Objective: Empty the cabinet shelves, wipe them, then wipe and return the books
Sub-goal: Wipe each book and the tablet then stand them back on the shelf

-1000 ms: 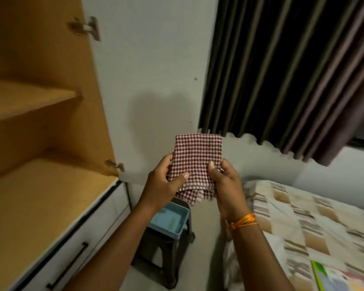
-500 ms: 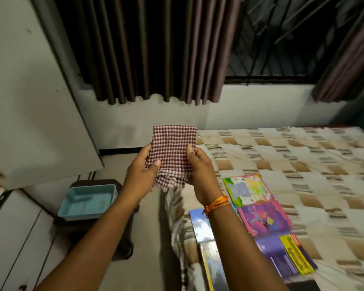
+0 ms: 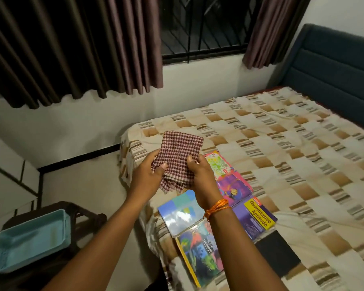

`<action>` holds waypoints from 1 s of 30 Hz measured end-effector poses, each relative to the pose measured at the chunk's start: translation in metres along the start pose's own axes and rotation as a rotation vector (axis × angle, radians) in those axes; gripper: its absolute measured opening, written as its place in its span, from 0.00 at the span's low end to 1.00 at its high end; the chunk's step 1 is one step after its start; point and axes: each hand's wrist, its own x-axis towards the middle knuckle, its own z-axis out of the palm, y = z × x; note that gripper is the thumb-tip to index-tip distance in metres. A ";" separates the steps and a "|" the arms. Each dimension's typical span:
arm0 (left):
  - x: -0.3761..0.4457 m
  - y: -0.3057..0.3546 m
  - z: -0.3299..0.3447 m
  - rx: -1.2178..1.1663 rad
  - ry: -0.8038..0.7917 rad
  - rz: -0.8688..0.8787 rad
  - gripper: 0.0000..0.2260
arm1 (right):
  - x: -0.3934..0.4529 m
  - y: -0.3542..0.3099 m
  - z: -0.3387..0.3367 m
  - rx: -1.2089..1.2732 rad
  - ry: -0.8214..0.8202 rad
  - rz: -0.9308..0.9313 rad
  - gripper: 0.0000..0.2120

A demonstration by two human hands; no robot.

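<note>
We hold the cloth (image 3: 178,162) w/ both hands above the near corner of the bed (image 3: 282,143): left hand (image 3: 146,175) pinches its left edge, thumb on top, and right hand (image 3: 200,177) grips the right edge, fingers (image 3: 190,159) curled over the folded checked fabric. The cloth is folded into a rough square, the lower layers hanging loose between our palms. The books (image 3: 219,206) lie flat on the bed just below and beside our right wrist, approx. five or six, incl. one w/ a yellow label and a dark one nearest us; covers overlap at the edges. The cabinet isn't in view, so we can't tell the shelves' state from here. Our guess: the books being out on the bed means emptying is done, and w/ the cloth refolded over them, wiping the books is about to start. Still left, prob.: wipe each book, then carry them back to the shelves. A blue tray (image 3: 29,242) sits on a dark stool (image 3: 86,217) to our left, apart from the bed.
</note>
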 end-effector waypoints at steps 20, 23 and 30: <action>0.195 -0.084 0.161 0.095 -0.601 0.142 0.18 | 0.176 0.025 -0.083 -0.171 0.456 0.185 0.19; 0.213 -0.097 0.187 0.128 -0.635 0.111 0.15 | 0.188 0.041 -0.117 -0.267 0.582 0.228 0.18; 0.254 -0.154 0.248 0.214 -0.703 0.070 0.17 | 0.231 0.103 -0.190 -0.576 0.678 0.394 0.11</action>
